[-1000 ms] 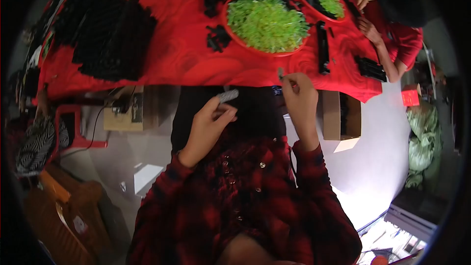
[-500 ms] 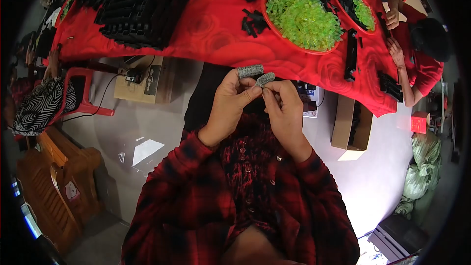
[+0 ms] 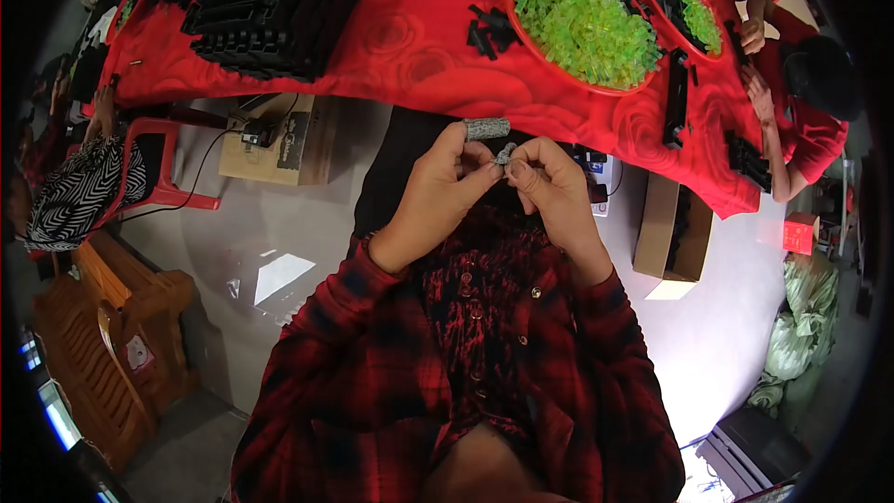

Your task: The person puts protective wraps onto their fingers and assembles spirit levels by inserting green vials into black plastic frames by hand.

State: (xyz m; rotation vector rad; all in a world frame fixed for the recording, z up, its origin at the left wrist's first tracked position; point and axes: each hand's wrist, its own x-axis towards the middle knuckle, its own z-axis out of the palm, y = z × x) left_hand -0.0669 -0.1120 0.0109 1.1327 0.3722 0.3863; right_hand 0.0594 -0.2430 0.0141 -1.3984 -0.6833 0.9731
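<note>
My left hand (image 3: 435, 189) is raised just off the near edge of the red-covered table (image 3: 419, 47), with a grey speckled sleeve (image 3: 486, 129) around its index finger. Its thumb and another finger pinch a small crumpled grey piece (image 3: 506, 155). On the other side of that piece, my right hand (image 3: 551, 188) pinches it too, so the fingertips of both hands nearly touch. An oval red basket (image 3: 531, 48) heaped with bright green pieces (image 3: 585, 23) lies beyond my hands on the table.
Stacked black parts (image 3: 270, 14) lie at the table's left. A smaller basket (image 3: 710, 54) stands at the right, near a co-worker in red (image 3: 815, 140). Below the table are cardboard boxes (image 3: 672, 233); a red stool (image 3: 168, 163) and wooden chair (image 3: 98, 354) stand left.
My hands came together from apart, and the right now pinches the grey piece with the left. In the last half second that piece has become more crumpled. The view has shifted too.
</note>
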